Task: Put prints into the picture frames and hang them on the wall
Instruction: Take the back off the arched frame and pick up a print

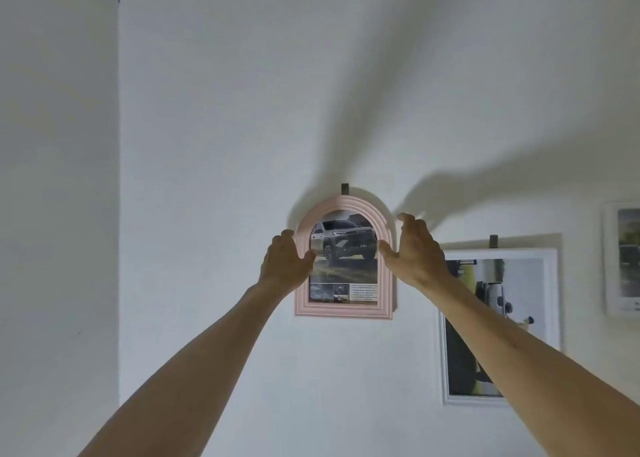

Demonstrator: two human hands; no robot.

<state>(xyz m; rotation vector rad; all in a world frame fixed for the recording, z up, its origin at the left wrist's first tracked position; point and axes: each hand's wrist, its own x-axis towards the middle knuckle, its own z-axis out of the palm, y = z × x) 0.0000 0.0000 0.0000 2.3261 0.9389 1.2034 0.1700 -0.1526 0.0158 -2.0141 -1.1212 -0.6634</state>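
Note:
A pink arched picture frame (pixel 386 297) with a print of a grey car hangs on the white wall from a small dark hook (pixel 344 188). My left hand (pixel 285 266) holds the frame's left edge, thumb across the front rim and fingers curled at its side. On the right side, my right hand (pixel 414 252) has its thumb on the frame's right rim. Its fingers are spread against the wall just beside the frame.
A white rectangular frame (pixel 552 318) with a print hangs lower right from another dark hook (pixel 493 241); my right forearm crosses it. A third white frame (pixel 611 259) is cut off at the right edge. A wall corner (pixel 118 214) runs down the left.

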